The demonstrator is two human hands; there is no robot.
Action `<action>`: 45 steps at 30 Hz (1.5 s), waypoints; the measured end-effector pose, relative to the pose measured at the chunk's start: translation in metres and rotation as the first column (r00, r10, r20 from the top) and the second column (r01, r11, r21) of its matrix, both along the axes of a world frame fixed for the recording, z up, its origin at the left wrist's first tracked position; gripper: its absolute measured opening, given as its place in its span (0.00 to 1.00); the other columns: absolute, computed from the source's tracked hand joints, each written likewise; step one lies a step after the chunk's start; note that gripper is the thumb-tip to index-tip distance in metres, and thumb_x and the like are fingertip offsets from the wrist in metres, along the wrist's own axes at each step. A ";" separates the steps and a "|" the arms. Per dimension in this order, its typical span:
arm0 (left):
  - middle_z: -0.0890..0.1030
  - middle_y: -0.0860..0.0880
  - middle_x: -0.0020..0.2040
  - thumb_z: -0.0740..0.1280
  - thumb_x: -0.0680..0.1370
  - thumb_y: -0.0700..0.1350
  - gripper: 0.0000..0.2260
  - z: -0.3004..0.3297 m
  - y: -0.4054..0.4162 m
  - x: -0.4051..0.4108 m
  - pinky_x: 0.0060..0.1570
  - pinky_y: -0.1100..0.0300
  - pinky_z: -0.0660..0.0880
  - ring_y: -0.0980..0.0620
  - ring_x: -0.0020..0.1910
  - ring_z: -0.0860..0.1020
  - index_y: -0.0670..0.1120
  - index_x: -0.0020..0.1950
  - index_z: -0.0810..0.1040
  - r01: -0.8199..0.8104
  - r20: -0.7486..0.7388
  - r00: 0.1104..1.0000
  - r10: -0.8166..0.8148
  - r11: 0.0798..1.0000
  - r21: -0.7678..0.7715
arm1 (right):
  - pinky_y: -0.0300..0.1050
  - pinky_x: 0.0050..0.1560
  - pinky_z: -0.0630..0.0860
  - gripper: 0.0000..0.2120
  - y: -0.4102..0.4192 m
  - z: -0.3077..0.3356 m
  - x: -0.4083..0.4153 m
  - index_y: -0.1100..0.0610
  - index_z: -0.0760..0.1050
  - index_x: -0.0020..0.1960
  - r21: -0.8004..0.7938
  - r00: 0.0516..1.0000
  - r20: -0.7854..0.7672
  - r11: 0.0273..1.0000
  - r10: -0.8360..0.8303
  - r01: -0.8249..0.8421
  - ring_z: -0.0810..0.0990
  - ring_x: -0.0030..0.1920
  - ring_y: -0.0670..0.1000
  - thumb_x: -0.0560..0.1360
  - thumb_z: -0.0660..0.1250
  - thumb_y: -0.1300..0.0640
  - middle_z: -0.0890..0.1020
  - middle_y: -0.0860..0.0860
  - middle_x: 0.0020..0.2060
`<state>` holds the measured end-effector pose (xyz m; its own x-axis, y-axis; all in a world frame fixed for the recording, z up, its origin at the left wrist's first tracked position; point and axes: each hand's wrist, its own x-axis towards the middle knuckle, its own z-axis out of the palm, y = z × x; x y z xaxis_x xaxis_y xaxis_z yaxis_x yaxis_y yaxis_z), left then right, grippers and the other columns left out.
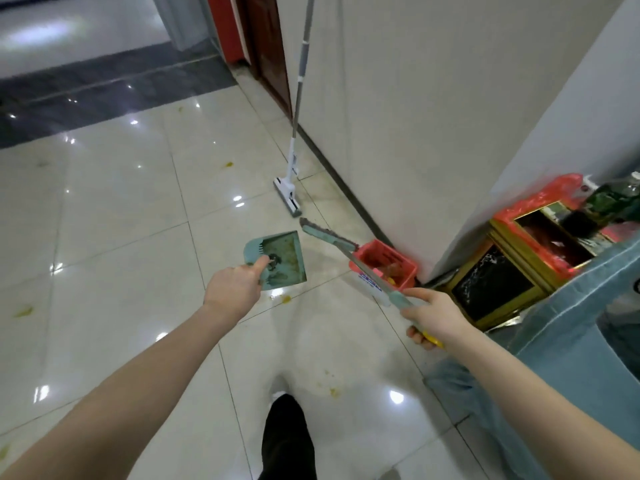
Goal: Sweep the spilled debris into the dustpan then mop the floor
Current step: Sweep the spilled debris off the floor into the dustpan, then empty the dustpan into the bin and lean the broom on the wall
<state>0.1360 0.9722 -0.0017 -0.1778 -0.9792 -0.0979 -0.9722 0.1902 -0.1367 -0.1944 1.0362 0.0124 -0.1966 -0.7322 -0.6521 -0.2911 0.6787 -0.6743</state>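
My left hand (233, 289) grips the handle of a teal dustpan (284, 259), held above the tiled floor with its dirty inside facing me. My right hand (433, 315) holds the handle of a teal broom (327, 236), whose head points up and to the left over a red basket (386, 263). Yellow debris bits lie on the floor: one just below the dustpan (285, 299), one near my foot (334, 393), one farther off (228, 164). A white flat mop (289, 197) leans against the wall ahead.
A red-lined, gold-framed bin (540, 244) stands at the wall corner on the right. A blue cloth-covered object (588, 327) fills the right edge. A dark doorway (266, 46) lies ahead. My black shoe (287, 438) is at the bottom centre.
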 end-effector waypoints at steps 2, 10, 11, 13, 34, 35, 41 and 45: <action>0.82 0.45 0.47 0.60 0.80 0.48 0.16 -0.008 -0.021 0.021 0.33 0.55 0.68 0.41 0.39 0.79 0.50 0.67 0.66 -0.011 -0.042 0.999 0.011 1.000 0.007 | 0.36 0.21 0.66 0.19 -0.025 0.001 0.026 0.53 0.73 0.66 0.007 0.999 0.046 1.000 -0.019 0.019 0.71 0.18 0.51 0.78 0.64 0.66 0.76 0.61 0.29; 0.82 0.45 0.49 0.57 0.82 0.49 0.17 -0.032 -0.125 0.088 0.34 0.55 0.68 0.40 0.43 0.80 0.51 0.70 0.63 -0.015 -0.144 0.989 0.027 0.996 0.087 | 0.40 0.22 0.74 0.13 -0.145 0.009 0.119 0.60 0.77 0.60 0.111 0.947 0.220 0.971 -0.233 0.214 0.78 0.23 0.56 0.77 0.63 0.69 0.79 0.66 0.36; 0.82 0.44 0.50 0.57 0.82 0.49 0.17 -0.033 -0.139 0.092 0.34 0.55 0.68 0.40 0.44 0.80 0.51 0.71 0.63 -0.013 -0.158 0.987 0.029 0.995 0.097 | 0.41 0.23 0.75 0.12 -0.160 0.012 0.126 0.61 0.77 0.60 0.128 0.932 0.248 0.963 -0.263 0.238 0.78 0.24 0.57 0.77 0.63 0.69 0.80 0.67 0.37; 0.82 0.44 0.50 0.57 0.81 0.49 0.17 -0.035 -0.166 0.096 0.35 0.55 0.69 0.40 0.44 0.80 0.51 0.70 0.63 -0.004 -0.181 0.983 0.026 0.993 0.117 | 0.43 0.25 0.78 0.11 -0.189 0.021 0.140 0.63 0.76 0.59 0.158 0.896 0.300 0.944 -0.327 0.291 0.79 0.26 0.56 0.77 0.65 0.67 0.80 0.67 0.41; 0.81 0.43 0.53 0.60 0.80 0.51 0.19 -0.073 -0.444 -0.053 0.44 0.53 0.75 0.41 0.49 0.80 0.52 0.71 0.64 -0.017 -0.299 0.947 0.118 0.947 0.321 | 0.56 0.55 0.81 0.20 -0.513 0.033 0.100 0.58 0.80 0.58 -0.101 0.918 0.396 0.993 -0.015 0.060 0.86 0.49 0.60 0.82 0.55 0.46 0.85 0.65 0.44; 0.81 0.44 0.54 0.60 0.80 0.51 0.20 -0.075 -0.456 -0.060 0.45 0.52 0.75 0.41 0.50 0.80 0.53 0.72 0.63 -0.015 -0.292 0.949 0.118 0.944 0.330 | 0.56 0.55 0.81 0.21 -0.524 0.034 0.097 0.58 0.79 0.58 -0.109 0.922 0.387 0.993 0.004 0.041 0.86 0.48 0.60 0.82 0.55 0.44 0.86 0.64 0.43; 0.81 0.45 0.56 0.62 0.79 0.49 0.19 -0.093 -0.500 -0.097 0.46 0.51 0.77 0.42 0.50 0.81 0.51 0.70 0.65 0.051 -0.344 0.937 0.068 0.944 0.325 | 0.54 0.52 0.81 0.23 -0.565 0.035 0.079 0.57 0.80 0.56 -0.122 0.932 0.360 0.992 0.032 0.013 0.86 0.46 0.60 0.82 0.54 0.42 0.86 0.63 0.42; 0.82 0.46 0.52 0.63 0.79 0.49 0.17 -0.110 -0.515 -0.112 0.41 0.52 0.77 0.44 0.46 0.81 0.50 0.67 0.66 0.057 -0.398 0.913 0.088 0.940 0.337 | 0.48 0.46 0.82 0.23 -0.579 0.035 0.071 0.57 0.80 0.55 -0.096 0.952 0.302 0.995 0.053 -0.026 0.87 0.45 0.59 0.82 0.52 0.43 0.86 0.64 0.42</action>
<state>0.0245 0.4573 -0.1118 -0.2574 -0.9035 -0.3426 -0.9320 0.1386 0.3348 -0.1234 0.4568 0.0479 0.0306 -0.7935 -0.6078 -0.0887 0.6035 -0.7924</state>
